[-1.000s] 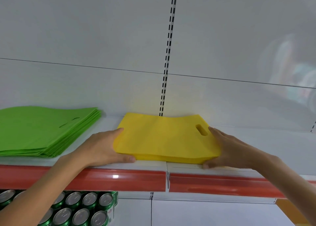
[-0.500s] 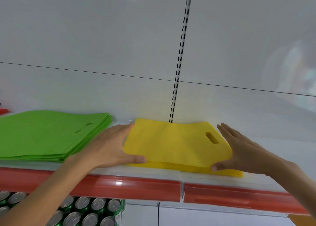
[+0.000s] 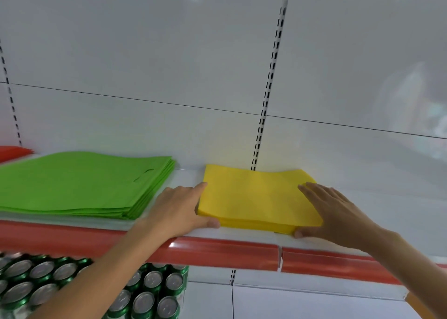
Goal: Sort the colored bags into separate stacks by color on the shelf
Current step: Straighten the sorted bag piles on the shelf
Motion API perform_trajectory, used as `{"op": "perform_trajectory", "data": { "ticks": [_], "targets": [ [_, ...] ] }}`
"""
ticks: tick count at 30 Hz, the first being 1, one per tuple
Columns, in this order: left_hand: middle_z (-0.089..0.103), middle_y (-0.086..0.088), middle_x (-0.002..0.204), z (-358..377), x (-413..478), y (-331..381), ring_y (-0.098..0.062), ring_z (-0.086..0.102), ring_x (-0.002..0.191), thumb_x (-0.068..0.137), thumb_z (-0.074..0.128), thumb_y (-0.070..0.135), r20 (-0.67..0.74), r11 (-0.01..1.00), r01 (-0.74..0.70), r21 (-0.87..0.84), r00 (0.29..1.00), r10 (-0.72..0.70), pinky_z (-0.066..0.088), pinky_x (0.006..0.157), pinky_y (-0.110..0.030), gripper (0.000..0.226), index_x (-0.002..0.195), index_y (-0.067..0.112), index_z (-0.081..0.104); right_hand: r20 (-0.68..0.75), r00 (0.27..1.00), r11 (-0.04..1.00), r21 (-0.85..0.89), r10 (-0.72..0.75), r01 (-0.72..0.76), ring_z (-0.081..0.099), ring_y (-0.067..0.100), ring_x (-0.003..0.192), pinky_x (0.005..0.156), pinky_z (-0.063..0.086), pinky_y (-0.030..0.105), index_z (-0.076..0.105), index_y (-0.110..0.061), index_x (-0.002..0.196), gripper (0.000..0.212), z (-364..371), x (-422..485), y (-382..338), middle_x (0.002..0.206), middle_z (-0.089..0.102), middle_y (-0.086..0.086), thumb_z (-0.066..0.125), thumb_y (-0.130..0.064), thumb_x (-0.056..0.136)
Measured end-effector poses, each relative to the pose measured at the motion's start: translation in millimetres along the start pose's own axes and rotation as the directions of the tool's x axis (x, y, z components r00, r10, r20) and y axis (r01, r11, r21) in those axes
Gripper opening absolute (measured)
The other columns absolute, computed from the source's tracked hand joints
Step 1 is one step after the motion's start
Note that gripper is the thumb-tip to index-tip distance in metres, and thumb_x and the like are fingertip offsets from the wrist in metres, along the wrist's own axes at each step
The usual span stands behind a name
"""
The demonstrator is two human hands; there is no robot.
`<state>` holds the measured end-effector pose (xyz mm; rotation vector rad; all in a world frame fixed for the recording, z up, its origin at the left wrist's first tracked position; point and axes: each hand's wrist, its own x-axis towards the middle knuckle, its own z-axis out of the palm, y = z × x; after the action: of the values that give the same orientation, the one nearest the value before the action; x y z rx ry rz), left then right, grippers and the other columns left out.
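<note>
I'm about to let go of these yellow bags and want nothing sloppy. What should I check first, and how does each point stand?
1. The yellow stack lies fully on the shelf: ok.
2. Bare shelf shows between it and the green stack: ok.
3. Each of those stacks is one colour, by its visible edges: ok.
4. Yellow right edge squared: cannot tell, the right hand covers it.
5. The left hand lies straight-fingered against the left edge, gripping nothing: ok.
6. The red stack at far left is tidy: cannot tell, mostly out of frame.
</note>
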<state>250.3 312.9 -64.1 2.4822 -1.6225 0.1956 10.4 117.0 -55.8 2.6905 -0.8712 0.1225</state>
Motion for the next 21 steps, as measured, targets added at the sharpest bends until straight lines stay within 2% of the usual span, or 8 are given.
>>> {"op": "perform_trajectory", "data": {
  "ticks": [3,7,10,13,16,18,21],
  "targets": [
    [0.055,0.002,0.123,-2.1,-6.4,1.6,-0.019,0.049,0.113,0.072,0.046,0.076,-0.054,0.997,-0.033,0.067,0.998,0.037,0.036,0.088,-0.031,0.096,0.147,0.024,0.017,0.001,1.000,0.999,-0.026,-0.022,0.022,-0.001,0.010,0.146,0.116,-0.002,0.027,-0.010,-0.024,0.149,0.140,-2.5,-5.4,0.6,0.159,-0.004,-0.005,-0.025,-0.095,0.030],
    [0.041,0.008,0.143,-14.5,-29.7,-10.8,-0.014,0.041,0.127,0.066,0.041,0.080,-0.134,0.999,-0.044,0.029,0.990,0.047,0.033,0.103,-0.031,0.093,0.144,0.032,0.022,-0.074,0.997,0.984,0.180,0.001,0.012,0.009,0.007,0.144,0.114,0.008,0.019,0.008,-0.028,0.150,0.137,-14.1,-11.6,-10.0,0.157,0.006,-0.009,-0.008,-0.101,0.035],
    [0.026,0.012,0.151,-26.1,-52.8,-30.1,-0.010,0.031,0.135,0.057,0.035,0.081,-0.154,1.000,0.011,0.028,0.988,-0.007,0.024,0.110,-0.029,0.101,0.146,0.038,0.015,-0.091,0.996,0.980,0.193,-0.023,0.041,0.011,0.006,0.142,0.111,0.013,0.017,0.016,-0.030,0.148,0.132,-29.5,-12.2,-27.1,0.157,0.009,-0.010,-0.002,-0.101,0.038],
    [0.026,0.015,0.151,-34.1,-72.1,-65.4,-0.010,0.029,0.136,0.046,0.033,0.093,-0.155,0.996,0.066,-0.061,0.985,-0.075,0.023,0.111,-0.032,0.110,0.143,0.044,0.016,-0.143,0.986,0.971,0.213,-0.081,0.111,0.012,0.006,0.142,0.110,0.011,0.016,0.010,-0.032,0.149,0.121,-43.5,-2.4,-54.8,0.156,0.010,-0.011,0.006,-0.098,0.047],
    [0.029,0.011,0.150,-46.4,-81.9,-110.5,-0.013,0.030,0.136,0.033,0.019,0.101,-0.164,0.991,0.126,-0.054,0.977,-0.133,0.024,0.112,-0.035,0.123,0.142,0.044,0.020,-0.174,0.971,0.944,0.260,-0.163,0.205,0.011,0.004,0.142,0.104,0.008,0.009,-0.002,-0.031,0.149,0.098,-56.5,5.8,-99.2,0.156,0.008,-0.013,0.029,-0.084,0.072],
    [0.027,0.011,0.151,-52.8,-86.5,-139.3,-0.014,0.028,0.137,0.027,0.013,0.103,-0.141,0.985,0.166,-0.048,0.975,-0.171,0.025,0.114,-0.037,0.130,0.142,0.044,0.021,-0.174,0.965,0.917,0.317,-0.194,0.242,0.011,0.003,0.142,0.106,0.010,0.010,-0.003,-0.032,0.149,0.093,-61.6,10.4,-131.0,0.156,0.009,-0.015,0.038,-0.070,0.075],
    [0.025,0.010,0.152,-58.5,-93.2,-183.7,-0.014,0.027,0.138,0.019,0.012,0.104,-0.117,0.986,0.155,-0.067,0.980,-0.162,0.025,0.114,-0.039,0.139,0.143,0.042,0.021,-0.175,0.966,0.875,0.416,-0.192,0.250,0.018,0.002,0.140,0.105,0.014,0.011,0.008,-0.033,0.149,0.097,-65.2,24.0,-173.2,0.155,0.019,-0.014,0.032,-0.080,0.068]
  ]
}}
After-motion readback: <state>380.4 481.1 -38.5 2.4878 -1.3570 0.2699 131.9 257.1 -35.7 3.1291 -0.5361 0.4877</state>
